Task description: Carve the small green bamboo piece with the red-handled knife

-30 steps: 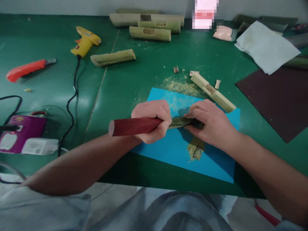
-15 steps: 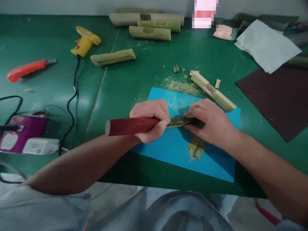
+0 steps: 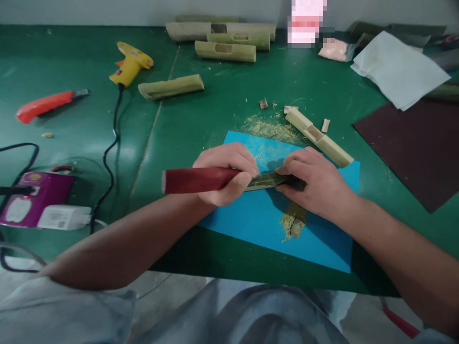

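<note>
My left hand (image 3: 225, 174) is wrapped round the thick red wooden handle of a tool (image 3: 197, 180); the tool's working end is hidden behind my fingers. Pinched between the thumb and fingers of my right hand (image 3: 311, 179) is a dark green bamboo piece (image 3: 267, 181), which runs left towards my left fist. Its right end is covered by the right hand. Both hands are over a blue sheet (image 3: 244, 222). On that sheet, below the bamboo, lies a small heap of shavings (image 3: 293, 224). A pale bamboo tube with a notch (image 3: 333, 148) rests just beyond my right hand.
A yellow glue gun (image 3: 131, 64), a red utility knife (image 3: 50, 106) and a purple power block (image 3: 39, 198) lie on the left. More cut bamboo tubes (image 3: 238, 53) line the back. White paper (image 3: 399, 71) and a dark brown sheet (image 3: 412, 153) are on the right.
My left hand has tilted and shifted slightly, so the red handle sits a little higher relative to the bamboo. My right hand keeps its hold. The whole view has shifted slightly.
</note>
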A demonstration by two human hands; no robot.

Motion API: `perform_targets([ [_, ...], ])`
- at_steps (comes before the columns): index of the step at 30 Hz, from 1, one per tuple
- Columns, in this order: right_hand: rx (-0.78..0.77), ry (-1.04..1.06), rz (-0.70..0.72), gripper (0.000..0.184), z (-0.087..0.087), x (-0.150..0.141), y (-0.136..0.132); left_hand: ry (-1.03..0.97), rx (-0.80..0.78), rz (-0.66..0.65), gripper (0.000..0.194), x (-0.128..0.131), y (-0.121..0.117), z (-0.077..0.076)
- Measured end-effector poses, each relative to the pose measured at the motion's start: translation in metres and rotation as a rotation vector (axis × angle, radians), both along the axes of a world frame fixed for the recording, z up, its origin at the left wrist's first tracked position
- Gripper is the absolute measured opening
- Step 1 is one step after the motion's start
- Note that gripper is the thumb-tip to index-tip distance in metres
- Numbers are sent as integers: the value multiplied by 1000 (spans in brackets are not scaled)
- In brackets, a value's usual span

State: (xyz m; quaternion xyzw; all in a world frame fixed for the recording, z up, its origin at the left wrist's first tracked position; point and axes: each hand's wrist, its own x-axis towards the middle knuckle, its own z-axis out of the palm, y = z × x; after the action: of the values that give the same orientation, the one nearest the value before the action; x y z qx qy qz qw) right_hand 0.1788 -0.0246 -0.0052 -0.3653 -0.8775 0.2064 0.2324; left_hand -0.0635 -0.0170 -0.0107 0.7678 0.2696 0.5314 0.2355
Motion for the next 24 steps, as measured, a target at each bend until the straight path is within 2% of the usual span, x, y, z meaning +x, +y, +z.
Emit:
perform_targets([
  [4, 12, -13, 14, 8, 0, -1, 0, 57, 5, -140, 20, 2, 0, 12],
  [7, 9, -19, 10, 9, 0, -1, 0, 102, -3, -195, 12, 3, 1, 18],
  [11, -11, -8, -4, 6, 1, -2, 0, 136, -3, -219, 10, 4, 2, 19],
  [18, -38, -11, 3, 5, 4, -1, 0, 67, 30, -151, 7, 11, 0, 12],
  [24, -32, -15, 3, 5, 3, -1, -1, 63, 13, -223, 12, 10, 1, 15],
])
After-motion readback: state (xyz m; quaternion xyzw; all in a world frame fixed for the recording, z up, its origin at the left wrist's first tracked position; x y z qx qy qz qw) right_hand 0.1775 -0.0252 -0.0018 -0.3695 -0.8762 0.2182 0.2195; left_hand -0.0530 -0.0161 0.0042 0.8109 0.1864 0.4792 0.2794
